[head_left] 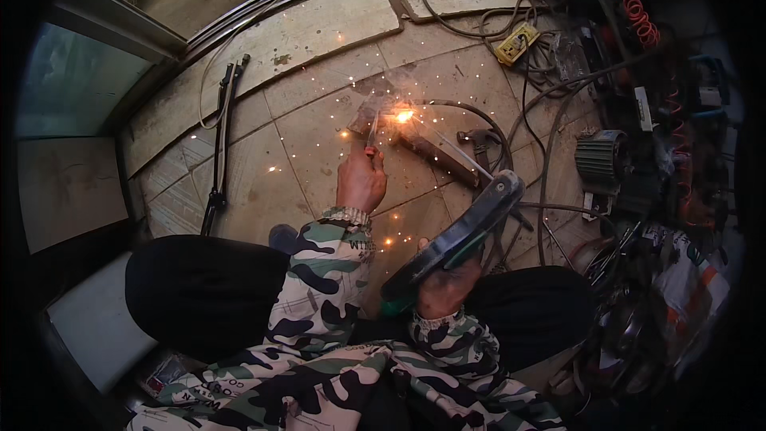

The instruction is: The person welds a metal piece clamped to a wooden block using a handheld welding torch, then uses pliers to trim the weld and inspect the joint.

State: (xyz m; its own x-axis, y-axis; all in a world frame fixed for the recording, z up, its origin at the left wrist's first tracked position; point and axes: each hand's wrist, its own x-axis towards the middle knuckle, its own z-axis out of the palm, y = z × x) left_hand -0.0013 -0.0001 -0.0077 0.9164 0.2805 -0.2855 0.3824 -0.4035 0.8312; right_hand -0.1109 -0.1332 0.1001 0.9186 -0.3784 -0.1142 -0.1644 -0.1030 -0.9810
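My left hand (361,181) is closed around a slim metal tool (372,132), reddish near the fingers, its thin end against the metal being welded; I cannot make out its kind. A black welding electrode holder (447,243) with green underneath is gripped in my right hand (449,287). From its front end a thin electrode (452,144) runs forward to a bright, sparking arc (404,116). Beneath the arc, a rusty metal tube (437,159) lies on the tiles, touching another metal piece (363,121) to its left. Glare and smoke hide the joint.
A hammer (481,140) lies right of the tube. Cables (544,152) loop past a yellow box (517,44). A finned motor (600,161) and cluttered tools line the right. Dark metal rods (221,144) lie left, near a glass door (88,72). Sparks scatter over the tiles (295,152).
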